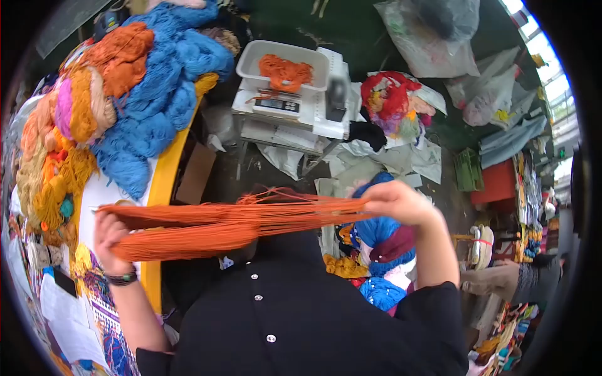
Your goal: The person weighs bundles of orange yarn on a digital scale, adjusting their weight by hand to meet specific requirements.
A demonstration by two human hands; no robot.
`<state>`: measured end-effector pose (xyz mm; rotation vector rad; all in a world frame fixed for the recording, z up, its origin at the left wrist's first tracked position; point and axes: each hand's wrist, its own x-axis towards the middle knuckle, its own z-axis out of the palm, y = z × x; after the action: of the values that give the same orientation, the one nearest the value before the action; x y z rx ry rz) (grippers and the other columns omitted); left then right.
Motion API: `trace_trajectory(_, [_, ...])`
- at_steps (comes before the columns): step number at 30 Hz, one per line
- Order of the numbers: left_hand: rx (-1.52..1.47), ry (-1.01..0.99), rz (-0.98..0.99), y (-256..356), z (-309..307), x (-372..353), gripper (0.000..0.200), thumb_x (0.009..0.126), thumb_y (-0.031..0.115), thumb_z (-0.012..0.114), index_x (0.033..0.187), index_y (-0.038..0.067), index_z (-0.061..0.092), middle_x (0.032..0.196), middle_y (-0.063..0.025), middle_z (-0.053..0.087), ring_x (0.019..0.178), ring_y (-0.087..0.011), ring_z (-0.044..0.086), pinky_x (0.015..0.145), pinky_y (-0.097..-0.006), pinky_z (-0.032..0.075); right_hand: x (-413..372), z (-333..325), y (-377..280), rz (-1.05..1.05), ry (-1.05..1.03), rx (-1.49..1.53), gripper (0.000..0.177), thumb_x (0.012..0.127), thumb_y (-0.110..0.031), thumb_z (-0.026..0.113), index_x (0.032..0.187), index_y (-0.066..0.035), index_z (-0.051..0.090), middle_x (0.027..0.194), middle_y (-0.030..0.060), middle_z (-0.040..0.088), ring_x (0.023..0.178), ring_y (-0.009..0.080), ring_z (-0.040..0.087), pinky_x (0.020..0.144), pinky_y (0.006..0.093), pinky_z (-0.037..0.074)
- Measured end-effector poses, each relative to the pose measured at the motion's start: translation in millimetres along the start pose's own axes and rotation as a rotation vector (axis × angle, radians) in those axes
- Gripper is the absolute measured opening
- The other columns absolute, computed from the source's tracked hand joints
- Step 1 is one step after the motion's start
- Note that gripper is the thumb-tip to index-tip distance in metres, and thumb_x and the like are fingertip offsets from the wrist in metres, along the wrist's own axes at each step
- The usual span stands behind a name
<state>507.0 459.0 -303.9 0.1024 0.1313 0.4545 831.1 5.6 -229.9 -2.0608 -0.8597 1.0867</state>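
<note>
An orange yarn skein [232, 229] is stretched sideways between my two hands, in front of my black shirt. My left hand [113, 237] is closed round its thick looped end, with a dark band on the wrist. At the other end my right hand [398, 202] pinches the thinner, spread-out strands. A few loose threads stand up above the middle of the skein. Beside my left hand is the edge of a yellow-rimmed table [162, 207].
Piles of blue yarn [157, 88] and orange yarn [122, 56] cover the table at the left. Ahead, a white tub [246, 66] with orange yarn stands behind a scale [277, 105]. Colourful yarn bundles [382, 235] lie below my right forearm. Another person [533, 279] is at the far right.
</note>
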Motion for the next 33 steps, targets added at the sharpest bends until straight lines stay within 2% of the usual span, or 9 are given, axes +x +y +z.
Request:
trace_trajectory(6, [-0.071,0.120,0.158,148.5,-92.0,-2.1,0.015,0.096,0.004,0.038,0.085,0.000,0.048,0.060,0.0012,0.037,0.049,-0.0079,0.037,0.048,-0.0210,0.035,-102.1,-136.4,139.3,0.359,0.797,-0.045,0.018,0.089,-0.019,0.058,0.078,-0.005,0.058,0.064,-0.0060,0.047,0.059,0.0076,0.042,0.052,0.0274,0.035])
trace_trajectory(7, [-0.130,0.164,0.166,158.3,-94.3,-2.2,0.016,0.095,0.002,0.037,0.080,0.003,0.045,0.060,0.0009,0.038,0.049,-0.0082,0.038,0.048,-0.0205,0.035,-120.3,-155.1,154.4,0.420,0.949,-0.079,0.019,0.089,-0.020,0.059,0.080,-0.004,0.059,0.064,-0.0040,0.049,0.061,0.0075,0.045,0.054,0.0267,0.038])
trace_trajectory(10, [-0.101,0.177,0.255,204.4,-119.7,-6.3,0.023,0.094,0.001,0.038,0.072,0.008,0.041,0.060,0.0004,0.037,0.048,-0.0091,0.037,0.051,-0.0228,0.036,-180.2,-199.7,194.9,0.626,1.389,-0.866,0.033,0.090,-0.033,0.049,0.091,-0.004,0.065,0.091,0.0221,0.064,0.092,0.0399,0.060,0.077,0.0474,0.047])
trace_trajectory(13, [-0.002,0.195,0.325,202.0,-107.8,-4.3,0.023,0.095,0.003,0.039,0.073,0.007,0.042,0.059,0.0005,0.036,0.048,-0.0095,0.036,0.052,-0.0234,0.036,-187.1,-208.9,178.1,0.603,1.569,-0.862,0.031,0.091,-0.030,0.049,0.098,-0.004,0.063,0.089,0.0179,0.066,0.086,0.0336,0.063,0.074,0.0421,0.048])
trace_trajectory(14, [0.079,0.221,0.326,199.1,-106.5,-4.3,0.021,0.096,0.005,0.041,0.076,0.006,0.044,0.059,0.0005,0.036,0.050,-0.0093,0.037,0.051,-0.0234,0.035,-179.2,-213.9,179.5,0.465,1.481,-0.748,0.029,0.092,-0.030,0.052,0.096,-0.004,0.064,0.077,0.0091,0.065,0.070,0.0206,0.061,0.065,0.0329,0.047])
trace_trajectory(16, [0.011,0.123,0.170,142.5,-61.2,2.2,0.019,0.097,0.008,0.042,0.078,0.005,0.045,0.059,0.0007,0.035,0.050,-0.0089,0.035,0.050,-0.0232,0.034,-137.3,-181.6,126.6,0.218,1.305,0.203,0.022,0.087,-0.029,0.063,0.077,-0.010,0.060,0.064,-0.0065,0.051,0.054,0.0037,0.041,0.049,0.0196,0.033])
trace_trajectory(18, [0.035,-0.024,0.025,82.5,-18.0,8.6,0.020,0.098,0.013,0.044,0.080,0.006,0.045,0.059,0.0016,0.032,0.049,-0.0080,0.031,0.048,-0.0222,0.033,-108.8,-146.8,61.6,0.189,1.072,0.448,0.015,0.086,-0.024,0.065,0.081,-0.011,0.059,0.063,-0.0082,0.047,0.054,0.0023,0.039,0.049,0.0202,0.030])
trace_trajectory(24, [0.127,-0.080,-0.190,-35.4,23.5,8.5,0.030,0.099,0.013,0.039,0.122,-0.005,0.047,0.069,0.0006,0.037,0.052,-0.0078,0.036,0.049,-0.0225,0.034,-84.0,-119.4,-46.0,-0.143,1.025,0.085,0.017,0.094,-0.021,0.054,0.093,-0.007,0.063,0.072,-0.0055,0.059,0.059,0.0000,0.046,0.051,0.0150,0.031])
trace_trajectory(33, [0.051,0.283,-0.397,-105.7,-49.1,20.9,0.019,0.097,0.017,0.043,0.096,0.005,0.058,0.066,0.0043,0.044,0.048,-0.0048,0.038,0.050,-0.0218,0.037,1.2,-206.4,-176.9,-0.519,0.859,0.220,0.019,0.096,-0.021,0.049,0.088,-0.006,0.059,0.067,-0.0010,0.055,0.055,0.0068,0.046,0.050,0.0197,0.036])
